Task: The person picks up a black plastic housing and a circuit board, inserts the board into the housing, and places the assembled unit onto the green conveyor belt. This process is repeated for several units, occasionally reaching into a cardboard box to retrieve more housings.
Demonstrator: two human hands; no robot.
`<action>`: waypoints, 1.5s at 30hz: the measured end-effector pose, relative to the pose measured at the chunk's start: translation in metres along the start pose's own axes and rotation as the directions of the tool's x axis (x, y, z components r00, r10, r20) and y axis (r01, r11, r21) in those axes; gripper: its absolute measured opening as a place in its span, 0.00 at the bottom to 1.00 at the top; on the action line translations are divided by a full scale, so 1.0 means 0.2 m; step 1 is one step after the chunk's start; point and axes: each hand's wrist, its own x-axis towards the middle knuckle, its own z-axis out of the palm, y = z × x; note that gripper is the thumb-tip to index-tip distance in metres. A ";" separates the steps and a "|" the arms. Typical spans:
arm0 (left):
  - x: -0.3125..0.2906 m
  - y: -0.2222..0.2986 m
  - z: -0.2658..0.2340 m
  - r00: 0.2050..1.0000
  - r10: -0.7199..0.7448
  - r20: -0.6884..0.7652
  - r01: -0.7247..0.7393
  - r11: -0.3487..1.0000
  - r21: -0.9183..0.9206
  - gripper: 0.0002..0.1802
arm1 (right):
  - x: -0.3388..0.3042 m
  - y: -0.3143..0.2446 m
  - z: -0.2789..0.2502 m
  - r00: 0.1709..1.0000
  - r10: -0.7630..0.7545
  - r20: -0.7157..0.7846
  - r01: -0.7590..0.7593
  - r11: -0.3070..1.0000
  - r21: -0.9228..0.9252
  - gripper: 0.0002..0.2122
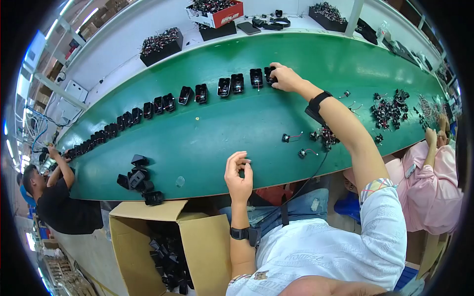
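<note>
The person's right hand (287, 79) was stretched to the far side of the green table (212, 143), fingers and thumb clamped on a black case (268, 75), though the hand hid part of it. That case stood at the right end of a row of cases (201, 93) that curved away to the left. The left hand (239, 177) hung above the near side, its fingers loosely curled and apart from the thumb. To its right lay small wired parts (323, 137), partly behind the right forearm. To its left sat a loose pile of cases (136, 178), with a cardboard box (205, 254) nearer still, holding more black pieces (168, 261).
</note>
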 end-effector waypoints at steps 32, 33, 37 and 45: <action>0.08 -0.09 -0.32 0.944 0.250 -0.216 0.151 0.255 0.955 0.21 | -1.34 -0.62 0.17 0.938 0.070 -0.339 0.104 0.876 0.471 0.09; 0.08 -0.07 -0.25 0.950 0.244 -0.195 0.128 0.264 0.956 0.21 | -1.34 -0.63 0.17 0.929 0.057 -0.366 0.125 0.881 0.455 0.08; 0.06 0.02 -0.03 0.975 0.222 -0.033 -0.076 0.465 0.882 0.19 | -1.35 -0.64 0.20 0.921 0.029 -0.389 0.155 0.887 0.435 0.09; 0.09 0.22 -0.06 0.948 0.315 0.040 -0.253 0.674 0.694 0.30 | -1.41 -0.64 0.14 0.826 0.352 -0.441 0.006 0.777 0.630 0.05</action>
